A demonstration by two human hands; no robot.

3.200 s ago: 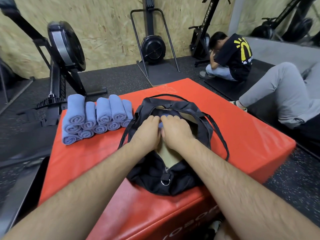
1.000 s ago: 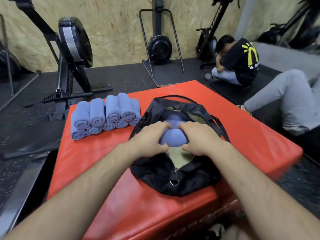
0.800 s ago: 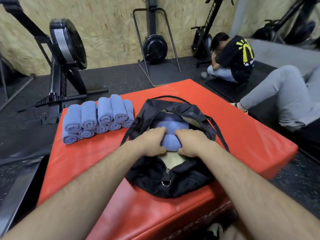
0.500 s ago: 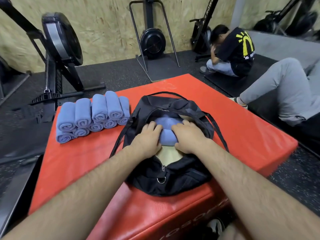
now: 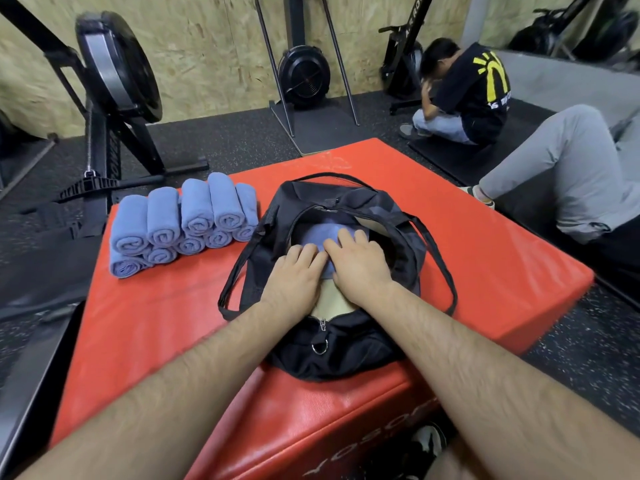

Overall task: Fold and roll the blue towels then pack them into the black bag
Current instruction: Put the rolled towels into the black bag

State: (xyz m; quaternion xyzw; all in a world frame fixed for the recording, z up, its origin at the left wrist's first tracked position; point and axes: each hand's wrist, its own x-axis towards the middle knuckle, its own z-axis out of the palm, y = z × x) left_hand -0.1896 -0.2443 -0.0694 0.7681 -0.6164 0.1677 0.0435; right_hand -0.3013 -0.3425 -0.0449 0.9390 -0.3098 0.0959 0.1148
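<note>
Pushed deeper into black bag [image 5: 346, 355] than before: blue towel [image 5: 317, 233], under flat left hand [image 5: 294, 271] and right hand [image 5: 360, 263], together. Left to pack: rolled stack [image 5: 183, 223] at left edge of box [image 5: 485, 254].

Left hand [image 5: 294, 276] and right hand [image 5: 361, 263] side by side in the open black bag [image 5: 349, 351], fingers flat, pressing on blue towel [image 5: 317, 233] that shows just past the fingertips. Stack of rolled towels [image 5: 183, 221] well left of the fingers, on red pad [image 5: 491, 261]. Zip ring [image 5: 319, 347] behind the wrists, camera side
</note>
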